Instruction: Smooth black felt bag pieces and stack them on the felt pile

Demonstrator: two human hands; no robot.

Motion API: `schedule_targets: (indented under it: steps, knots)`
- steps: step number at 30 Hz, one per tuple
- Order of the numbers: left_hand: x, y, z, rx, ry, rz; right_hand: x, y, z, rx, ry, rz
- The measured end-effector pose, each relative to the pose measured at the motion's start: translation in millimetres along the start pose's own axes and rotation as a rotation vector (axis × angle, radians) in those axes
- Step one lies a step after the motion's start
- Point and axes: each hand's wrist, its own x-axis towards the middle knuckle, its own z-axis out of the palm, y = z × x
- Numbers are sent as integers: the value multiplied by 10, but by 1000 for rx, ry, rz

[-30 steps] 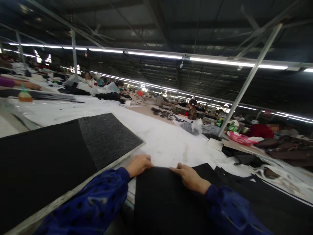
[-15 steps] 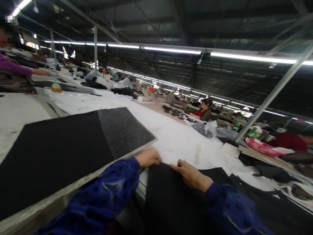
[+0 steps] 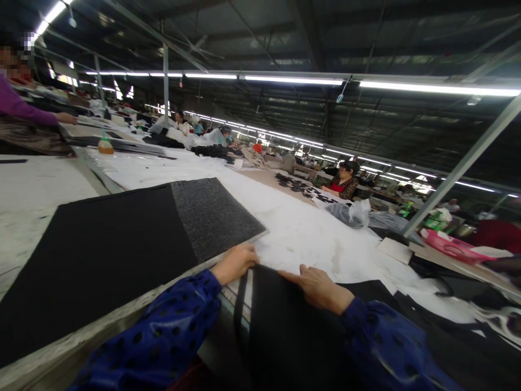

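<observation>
My left hand is closed on the far left corner of a black fabric piece that lies in front of me. My right hand rests on the same piece's far edge, fingers pressed flat on it and thumb stretched towards the left hand. Both arms wear blue dotted sleeves. Just left of my left hand lies a large black and dark grey fabric sheet on a board. The white table cover stretches beyond both hands.
More black fabric pieces lie at the right. A plastic bag, a pink tray and a slanted metal post stand further right. A person in purple works at the far left near an orange bottle; other workers sit further back.
My view has swung left and the black piece's left edge has lifted, showing a second layer beneath. Both hands have stayed on the far edge.
</observation>
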Motion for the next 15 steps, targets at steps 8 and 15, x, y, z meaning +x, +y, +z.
schedule_targets:
  steps: [8,15]
  knots:
    - [-50,66,-35,-66,28,30,37,-45,-84,124,107,-147]
    - [-36,79,-27,-65,21,-4,-12,467,243,401,318,-110]
